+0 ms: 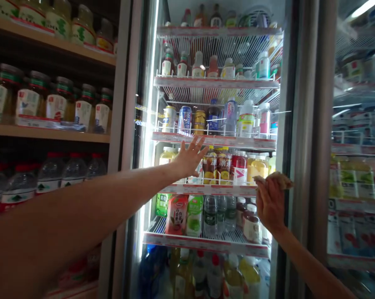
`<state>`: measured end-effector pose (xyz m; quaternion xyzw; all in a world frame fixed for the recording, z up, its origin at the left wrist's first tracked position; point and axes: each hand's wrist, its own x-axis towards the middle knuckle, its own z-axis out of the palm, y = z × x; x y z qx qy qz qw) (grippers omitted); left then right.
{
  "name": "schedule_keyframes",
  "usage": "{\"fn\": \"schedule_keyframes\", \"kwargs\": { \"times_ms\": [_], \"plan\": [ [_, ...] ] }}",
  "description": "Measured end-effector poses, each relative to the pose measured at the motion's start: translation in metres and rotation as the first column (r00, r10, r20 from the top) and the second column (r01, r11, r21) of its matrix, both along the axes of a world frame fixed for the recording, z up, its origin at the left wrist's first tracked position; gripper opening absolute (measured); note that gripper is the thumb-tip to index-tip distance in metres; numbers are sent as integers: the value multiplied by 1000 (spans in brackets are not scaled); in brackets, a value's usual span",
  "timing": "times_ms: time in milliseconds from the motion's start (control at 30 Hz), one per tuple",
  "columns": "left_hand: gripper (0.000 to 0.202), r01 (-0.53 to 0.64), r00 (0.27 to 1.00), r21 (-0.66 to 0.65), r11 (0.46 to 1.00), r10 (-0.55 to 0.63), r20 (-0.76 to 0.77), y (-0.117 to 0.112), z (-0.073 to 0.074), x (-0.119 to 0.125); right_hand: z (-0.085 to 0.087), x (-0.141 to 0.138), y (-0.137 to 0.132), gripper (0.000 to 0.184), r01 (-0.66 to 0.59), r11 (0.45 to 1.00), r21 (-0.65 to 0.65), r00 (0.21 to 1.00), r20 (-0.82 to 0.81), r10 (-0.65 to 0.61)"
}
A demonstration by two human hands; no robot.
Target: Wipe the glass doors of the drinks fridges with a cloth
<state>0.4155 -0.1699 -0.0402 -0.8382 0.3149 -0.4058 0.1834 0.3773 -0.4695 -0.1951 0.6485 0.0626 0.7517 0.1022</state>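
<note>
Up close at right, right hand (pixel 271 207) holds cloth (pixel 280 180), fingers bent, near glass (pixel 220 93) edge. Cloth could drop if grip gets loose. Left hand (pixel 190 160) spread wide, holds nothing; touching glass, cannot tell. Fingers could smudge glass if they press. Behind, bottles (pixel 210 216) could wobble if fridge (pixel 299 124) gets bumped.

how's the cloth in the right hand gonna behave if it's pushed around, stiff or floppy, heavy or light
The cloth is probably floppy, since it looks bunched and creased at the right hand. It is likely light, being a small piece beside that hand. Its irregular, crumpled shape seems unlikely to roll.
</note>
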Motion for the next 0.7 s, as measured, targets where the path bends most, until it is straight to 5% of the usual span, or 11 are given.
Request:
{"fn": "schedule_keyframes", "kwargs": {
  "times_ms": [100,367,700],
  "plan": [
    [112,2,1000,-7,1000,-2,-3,-1,0,-1,-5,2,8,47,-31,999,7,999,19,31],
    [111,-29,999,4,1000,29,-15,-1,1,-6,36,16,25,45,-127,992,13,989,73,125],
    [111,-10,1000,1,1000,10,-15,0,0,-1,40,21,32,50,-127,992,-8,985,117,127]
  ]
}}
